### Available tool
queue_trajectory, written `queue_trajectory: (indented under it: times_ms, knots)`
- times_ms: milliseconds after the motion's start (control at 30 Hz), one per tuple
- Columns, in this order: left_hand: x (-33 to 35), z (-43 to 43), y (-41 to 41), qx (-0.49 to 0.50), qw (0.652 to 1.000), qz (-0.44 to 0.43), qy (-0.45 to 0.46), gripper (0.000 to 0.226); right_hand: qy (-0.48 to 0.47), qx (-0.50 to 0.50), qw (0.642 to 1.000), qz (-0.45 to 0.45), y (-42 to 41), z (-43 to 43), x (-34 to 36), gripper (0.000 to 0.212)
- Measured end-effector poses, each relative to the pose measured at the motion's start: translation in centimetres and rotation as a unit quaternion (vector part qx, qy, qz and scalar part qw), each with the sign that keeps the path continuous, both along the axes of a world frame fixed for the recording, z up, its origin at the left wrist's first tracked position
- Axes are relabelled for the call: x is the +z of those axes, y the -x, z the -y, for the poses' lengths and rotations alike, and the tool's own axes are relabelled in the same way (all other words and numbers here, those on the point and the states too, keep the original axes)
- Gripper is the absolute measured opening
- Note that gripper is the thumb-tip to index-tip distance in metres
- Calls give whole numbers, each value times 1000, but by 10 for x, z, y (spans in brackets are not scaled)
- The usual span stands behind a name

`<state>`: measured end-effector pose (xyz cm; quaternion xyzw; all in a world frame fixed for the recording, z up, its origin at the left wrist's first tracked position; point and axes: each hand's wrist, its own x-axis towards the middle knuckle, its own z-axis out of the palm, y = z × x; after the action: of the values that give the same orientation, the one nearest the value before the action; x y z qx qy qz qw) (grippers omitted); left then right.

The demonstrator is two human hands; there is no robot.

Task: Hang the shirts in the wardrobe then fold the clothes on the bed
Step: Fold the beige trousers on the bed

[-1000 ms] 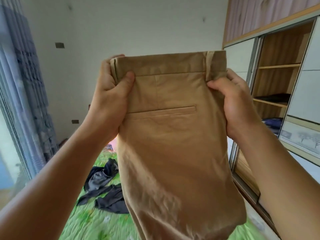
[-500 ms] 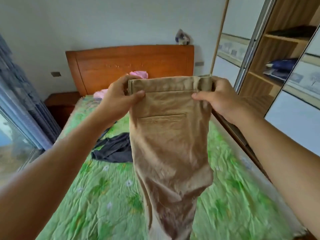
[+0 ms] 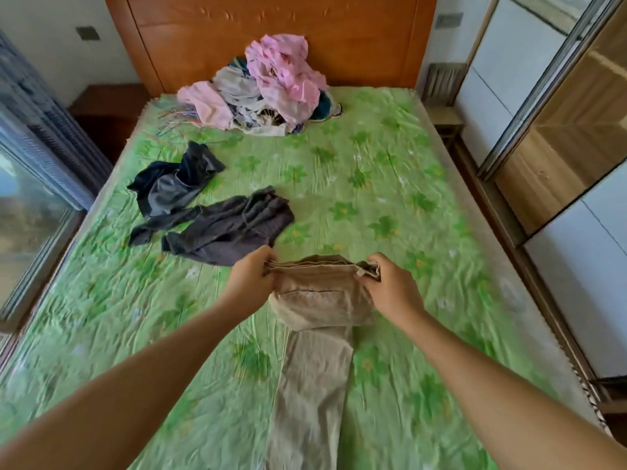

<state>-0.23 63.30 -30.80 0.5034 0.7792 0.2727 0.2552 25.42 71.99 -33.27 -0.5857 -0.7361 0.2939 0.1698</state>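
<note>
Khaki trousers (image 3: pixel 315 334) lie lengthwise on green bedsheet (image 3: pixel 390 184), legs trailing toward the wearer, waistband lifted at far end. Fabric looks like soft mid-weight cotton: limp, creases easily, no stiffness except the doubled waistband, not slippery, not fragile. Best hold is prob. the waistband corners, where layers stack and stay aligned. L hand (image 3: pixel 249 278) fingers pinched shut on left waistband corner; R hand (image 3: pixel 390 286) fingers clamped on right corner, thumb on top. Both forearms extended fwd, wrists angled down, hands level w/ each other. Dark garments (image 3: pixel 217 225) just beyond L hand, not touching trousers; pink/mixed pile (image 3: pixel 271 86) well apart by headboard
</note>
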Motion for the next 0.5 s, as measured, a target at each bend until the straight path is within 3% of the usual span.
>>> queue_trajectory:
  times_ms: [167, 233, 300, 367, 433, 500]
  knots:
    - [-39, -102, 19, 16, 1000, 1, -9, 18, 104, -17, 988, -113, 27, -100, -37, 33]
    - [-48, -161, 35, -34, 998, -43, -35, 38, 128, -15, 982, -141, 43, -159, -44, 49]
    - [-64, -211, 49, -65, 994, -73, -49, 69, 121, 8, 988, -95, 55, -209, -56, 70]
    - [-100, -235, 53, -57, 994, -86, -34, 74, 107, 11, 994, -32, 55, -236, -89, 80]
    - [-156, -223, 44, -53, 993, -97, 27, 72, 107, 22, 994, 28, 46, -226, -142, 69]
    - [-217, -181, 25, -60, 988, -82, 114, 68, 168, 58, 982, 63, 34, -185, -205, 46]
